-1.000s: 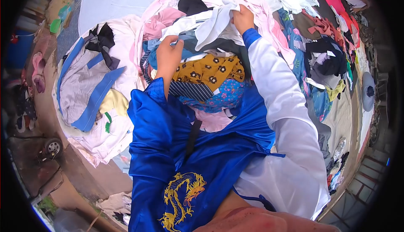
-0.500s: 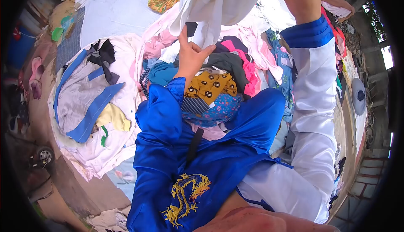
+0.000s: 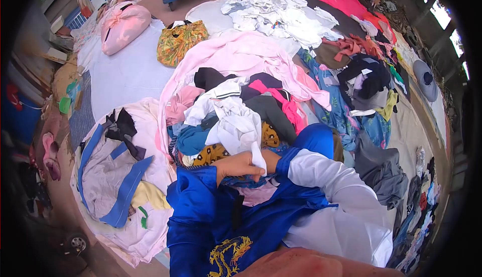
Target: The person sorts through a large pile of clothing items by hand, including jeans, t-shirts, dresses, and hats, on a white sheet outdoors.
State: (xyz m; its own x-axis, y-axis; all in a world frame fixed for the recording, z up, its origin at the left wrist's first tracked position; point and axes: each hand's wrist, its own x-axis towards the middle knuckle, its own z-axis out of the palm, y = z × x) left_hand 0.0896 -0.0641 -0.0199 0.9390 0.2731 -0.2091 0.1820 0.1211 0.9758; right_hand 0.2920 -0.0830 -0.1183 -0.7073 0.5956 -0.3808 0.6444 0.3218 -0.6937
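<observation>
The left hand point(image 3: 240, 167), low centre, is clamped on a white garment point(image 3: 236, 126); the right hand is hidden, grip untellable. Best gather its loose folds clear of the clothes pile point(image 3: 271, 111) beneath.

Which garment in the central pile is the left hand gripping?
The white garment: the left hand pinches its lower edge, while the pink, black and mustard-patterned pieces around it lie untouched.

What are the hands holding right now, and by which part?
The left hand pinches the white garment by its lower edge, low over the clothes pile. The right hand is mostly hidden behind it, so its grip cannot be told.
</observation>
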